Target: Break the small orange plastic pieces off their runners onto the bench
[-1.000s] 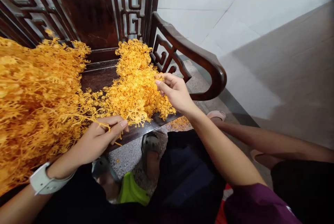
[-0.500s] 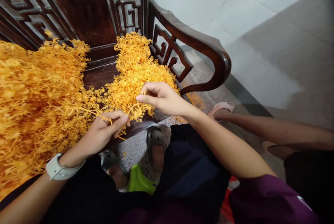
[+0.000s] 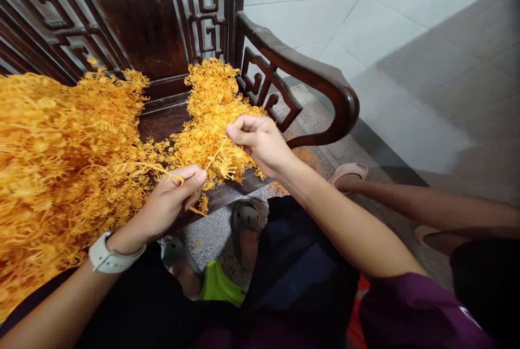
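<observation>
My left hand (image 3: 173, 197), with a pale watch band (image 3: 111, 254) on its wrist, pinches a thin orange-yellow plastic strand (image 3: 215, 156) between thumb and fingers. The other end of that strand is pinched by my right hand (image 3: 262, 146), so it runs slanting between the two hands. Another length of stem (image 3: 156, 166) trails from my left hand toward a large heap of branching orange-yellow plastic pieces (image 3: 69, 175). Behind and below my right hand lies a smaller pile of loose, spidery yellow pieces (image 3: 215, 99). What exactly sits under each thumb is hidden.
Both piles rest on a dark wooden bench (image 3: 160, 124) with a carved back and a curved armrest (image 3: 300, 56). A lime-green plastic object (image 3: 219, 284) is on the speckled floor between my feet. At right, another person's leg (image 3: 430, 205) and pink shoe (image 3: 349, 173) show.
My right hand has risen slightly and moved right, and now a strand stretches between both hands. My left hand has shifted a little to the right. The view has moved slightly.
</observation>
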Demonstrator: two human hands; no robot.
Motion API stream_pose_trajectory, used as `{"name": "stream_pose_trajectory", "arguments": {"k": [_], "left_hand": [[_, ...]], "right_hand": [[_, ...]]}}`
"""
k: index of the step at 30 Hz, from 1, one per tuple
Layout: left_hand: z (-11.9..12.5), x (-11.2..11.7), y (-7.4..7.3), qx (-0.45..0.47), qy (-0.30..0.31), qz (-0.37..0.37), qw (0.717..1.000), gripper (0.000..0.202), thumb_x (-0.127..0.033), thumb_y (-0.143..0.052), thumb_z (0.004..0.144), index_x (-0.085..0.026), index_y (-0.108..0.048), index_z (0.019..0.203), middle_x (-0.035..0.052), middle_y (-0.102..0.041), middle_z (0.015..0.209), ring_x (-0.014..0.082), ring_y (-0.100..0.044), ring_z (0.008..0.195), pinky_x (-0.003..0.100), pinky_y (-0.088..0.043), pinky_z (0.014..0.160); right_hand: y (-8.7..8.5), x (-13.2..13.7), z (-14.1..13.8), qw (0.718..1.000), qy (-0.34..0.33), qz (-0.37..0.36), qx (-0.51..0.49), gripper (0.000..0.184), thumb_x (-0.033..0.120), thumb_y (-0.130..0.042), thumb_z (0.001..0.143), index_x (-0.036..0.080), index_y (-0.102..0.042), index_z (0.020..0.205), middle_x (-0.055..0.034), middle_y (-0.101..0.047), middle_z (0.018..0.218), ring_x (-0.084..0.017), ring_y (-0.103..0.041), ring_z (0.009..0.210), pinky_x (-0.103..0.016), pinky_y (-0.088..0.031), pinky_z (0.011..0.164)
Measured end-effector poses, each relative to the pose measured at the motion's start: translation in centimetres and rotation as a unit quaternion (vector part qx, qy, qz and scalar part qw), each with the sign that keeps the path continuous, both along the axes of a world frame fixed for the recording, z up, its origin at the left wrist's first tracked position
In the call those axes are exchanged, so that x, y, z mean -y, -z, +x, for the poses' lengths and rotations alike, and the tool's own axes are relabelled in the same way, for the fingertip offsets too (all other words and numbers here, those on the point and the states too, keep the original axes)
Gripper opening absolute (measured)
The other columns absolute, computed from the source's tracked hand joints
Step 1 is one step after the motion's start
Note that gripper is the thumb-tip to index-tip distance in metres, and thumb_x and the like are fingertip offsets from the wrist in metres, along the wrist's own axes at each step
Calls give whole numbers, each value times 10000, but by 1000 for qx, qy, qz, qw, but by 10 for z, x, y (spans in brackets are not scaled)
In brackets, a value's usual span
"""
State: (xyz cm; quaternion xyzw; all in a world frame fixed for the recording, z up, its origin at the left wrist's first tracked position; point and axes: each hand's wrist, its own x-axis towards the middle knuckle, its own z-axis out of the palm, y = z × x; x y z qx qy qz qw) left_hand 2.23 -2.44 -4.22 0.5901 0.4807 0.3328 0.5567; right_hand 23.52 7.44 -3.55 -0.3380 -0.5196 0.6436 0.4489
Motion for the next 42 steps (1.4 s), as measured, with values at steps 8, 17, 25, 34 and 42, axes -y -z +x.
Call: {"name": "stream_pose_trajectory", "arguments": {"k": [8, 17, 25, 34, 42], "left_hand": [[-1, 5, 2, 103, -46, -42, 993, 484, -471, -570, 1094, -197, -474, 706, -39, -414, 601, 122, -340, 559, 305, -294, 582], [-42, -4, -11, 128, -101, -60, 985, 522, -488, -705, 992, -191, -460, 639, -51, -330, 517, 92, -247, 483, 287, -177, 484], [-31, 1, -10, 120, -120, -78, 982, 474, -510, -752, 942, -202, -523, 663, -39, -385, 527, 111, -321, 500, 259, -290, 487], [-42, 0, -13, 84, -55, -56, 993, 534, -496, -666, 1012, -204, -452, 620, -30, -346, 556, 115, -288, 514, 319, -210, 496], [-50, 1, -23, 80, 44, -77, 993, 533, -465, -628, 1025, -183, -432, 618, -26, -339, 587, 105, -282, 555, 334, -181, 543]], "right_hand": [[-7, -4, -13, 996, 9, 73, 59, 481, 560, -826, 859, 213, -537, 696, 32, -471, 682, -122, -374, 674, -315, -317, 660], [-15, 0, -7, 961, -217, 108, 134, 488, 630, -724, 955, 192, -601, 778, 14, -557, 740, -128, -495, 696, -311, -408, 691], [2, 9, -22, 992, -109, -62, 13, 482, 588, -896, 800, 196, -618, 837, 24, -614, 765, -108, -496, 681, -274, -392, 653], [-13, 15, -6, 966, -222, -115, -60, 448, 471, -930, 824, 189, -583, 830, 51, -563, 671, -89, -464, 630, -258, -332, 623], [-18, 15, 6, 946, -320, -17, -56, 314, 424, -785, 989, 179, -615, 894, 36, -560, 712, -88, -462, 630, -274, -331, 632]]}}
